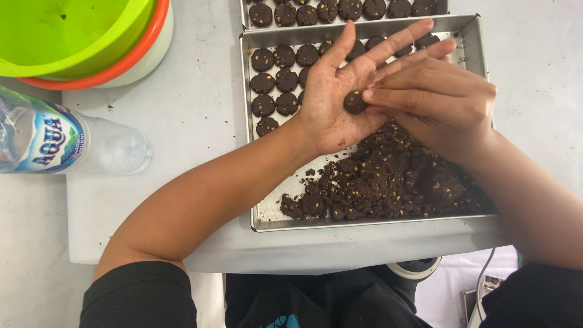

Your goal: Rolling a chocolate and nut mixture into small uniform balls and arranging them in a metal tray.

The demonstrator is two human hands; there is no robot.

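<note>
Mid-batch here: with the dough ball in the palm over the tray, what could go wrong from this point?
The dough ball sits on the open left hand under the right hand's fingertips; it may crumble or roll off. The forearms cross the loose dough pile and could scatter it onto the shaped pieces.

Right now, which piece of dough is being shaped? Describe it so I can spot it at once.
Find the metal tray nearest the person, with rows of flat dark cookies at the far end and a loose dough pile nearer. Above it, the left hand lies palm up. The dough ball sits on that palm under the right hand fingertips, the only piece off the tray.
</note>
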